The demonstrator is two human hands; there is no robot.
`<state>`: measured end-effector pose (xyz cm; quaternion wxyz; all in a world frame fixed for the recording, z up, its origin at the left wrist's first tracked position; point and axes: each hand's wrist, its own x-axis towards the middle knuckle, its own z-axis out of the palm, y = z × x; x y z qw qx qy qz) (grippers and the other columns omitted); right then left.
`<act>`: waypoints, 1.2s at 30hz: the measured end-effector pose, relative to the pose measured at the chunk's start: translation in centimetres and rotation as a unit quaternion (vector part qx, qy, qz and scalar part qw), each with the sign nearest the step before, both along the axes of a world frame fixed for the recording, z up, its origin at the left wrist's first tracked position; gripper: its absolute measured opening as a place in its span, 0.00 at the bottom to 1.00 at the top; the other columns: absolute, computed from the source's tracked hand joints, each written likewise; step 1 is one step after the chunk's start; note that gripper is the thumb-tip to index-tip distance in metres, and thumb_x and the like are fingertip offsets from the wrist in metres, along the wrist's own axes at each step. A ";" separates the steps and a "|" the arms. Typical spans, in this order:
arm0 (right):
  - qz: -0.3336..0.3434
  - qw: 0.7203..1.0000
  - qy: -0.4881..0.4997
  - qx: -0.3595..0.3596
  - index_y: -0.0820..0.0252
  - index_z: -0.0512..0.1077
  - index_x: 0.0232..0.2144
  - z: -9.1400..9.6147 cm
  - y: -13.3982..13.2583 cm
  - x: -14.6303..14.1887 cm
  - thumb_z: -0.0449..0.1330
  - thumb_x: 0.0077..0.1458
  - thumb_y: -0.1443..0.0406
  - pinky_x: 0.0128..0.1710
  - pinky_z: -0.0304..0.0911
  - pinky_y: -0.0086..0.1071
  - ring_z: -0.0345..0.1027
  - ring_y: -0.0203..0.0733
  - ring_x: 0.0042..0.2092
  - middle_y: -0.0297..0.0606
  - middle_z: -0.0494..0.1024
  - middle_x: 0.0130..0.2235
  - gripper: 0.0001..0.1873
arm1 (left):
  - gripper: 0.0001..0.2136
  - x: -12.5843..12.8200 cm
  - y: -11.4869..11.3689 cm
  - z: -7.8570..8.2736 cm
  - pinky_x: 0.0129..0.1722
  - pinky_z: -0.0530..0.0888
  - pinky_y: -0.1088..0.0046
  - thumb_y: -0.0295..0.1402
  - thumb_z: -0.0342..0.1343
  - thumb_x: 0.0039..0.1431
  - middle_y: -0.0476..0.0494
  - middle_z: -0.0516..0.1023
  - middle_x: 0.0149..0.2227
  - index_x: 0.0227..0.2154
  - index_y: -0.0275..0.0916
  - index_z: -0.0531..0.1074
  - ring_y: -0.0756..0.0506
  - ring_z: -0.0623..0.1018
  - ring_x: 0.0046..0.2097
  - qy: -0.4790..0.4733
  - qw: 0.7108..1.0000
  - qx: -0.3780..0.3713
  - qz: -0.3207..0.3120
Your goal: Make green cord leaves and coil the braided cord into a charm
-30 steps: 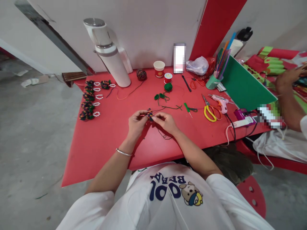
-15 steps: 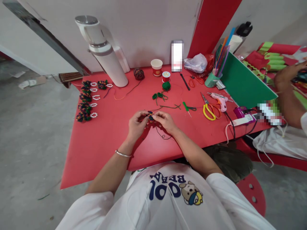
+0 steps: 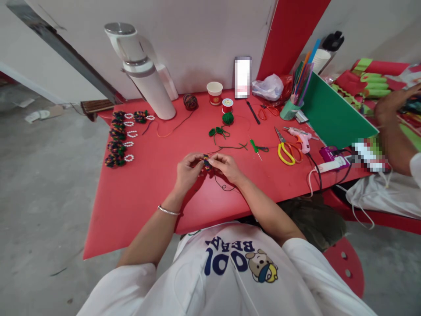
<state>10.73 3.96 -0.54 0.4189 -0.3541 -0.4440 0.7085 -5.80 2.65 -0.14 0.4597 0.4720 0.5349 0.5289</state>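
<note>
Between my fingertips is a small multicoloured yarn piece [image 3: 207, 163], dark with orange and green flecks. My left hand [image 3: 189, 170] pinches its left side, and my right hand [image 3: 226, 166] pinches its right side. A dark yarn tail curls on the red table [image 3: 138, 206] below my right hand. Just beyond the hands lie loose green yarn pieces [image 3: 219, 131] and a green ball of yarn [image 3: 228, 118]. To the right rests a crochet hook [image 3: 255, 147] with a green handle, beside dark green yarn. Part of the held piece is hidden by my fingers.
Several finished yarn pieces with white bead loops [image 3: 115, 146] line the left side. A tall white flask [image 3: 149, 83], paper cup [image 3: 215, 93] and phone [image 3: 242, 78] stand at the back. Yellow-handled scissors [image 3: 286, 151] and a pink glue gun [image 3: 303, 139] lie right, near another person's arm [image 3: 394, 127].
The yarn piece has turned slightly between my fingers. Both hands stay in nearly the same place and keep their pinch.
</note>
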 end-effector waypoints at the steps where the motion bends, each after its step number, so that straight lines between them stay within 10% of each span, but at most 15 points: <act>1: -0.001 1.000 0.000 0.004 0.58 0.71 0.29 0.0 0.0 0.0 0.71 0.49 0.47 0.22 0.62 0.26 0.67 0.32 0.24 0.30 0.76 0.26 0.23 | 0.08 0.0 0.0 0.1 0.22 0.74 0.77 0.32 0.70 0.47 0.44 0.82 0.36 0.33 0.38 0.83 0.52 0.75 0.25 -0.007 1.000 -0.008 -0.003; 17: -0.042 0.990 -0.105 0.090 0.58 0.74 0.32 0.4 -0.6 -0.1 0.69 0.52 0.51 0.30 0.68 0.30 0.73 0.35 0.28 0.33 0.78 0.29 0.17 | 0.13 0.0 0.1 -0.7 0.21 0.72 0.76 0.35 0.74 0.44 0.47 0.80 0.27 0.32 0.38 0.79 0.51 0.75 0.23 -0.167 0.982 -0.090 -0.011; 36: -0.132 0.888 -0.256 0.359 0.55 0.75 0.38 -1.4 -0.9 -0.2 0.65 0.63 0.55 0.38 0.65 0.31 0.68 0.36 0.34 0.34 0.78 0.36 0.10 | 0.17 0.3 -0.3 1.5 0.11 0.59 0.83 0.35 0.76 0.38 0.49 0.76 0.20 0.29 0.35 0.77 0.51 0.73 0.17 -0.202 0.967 -0.153 0.003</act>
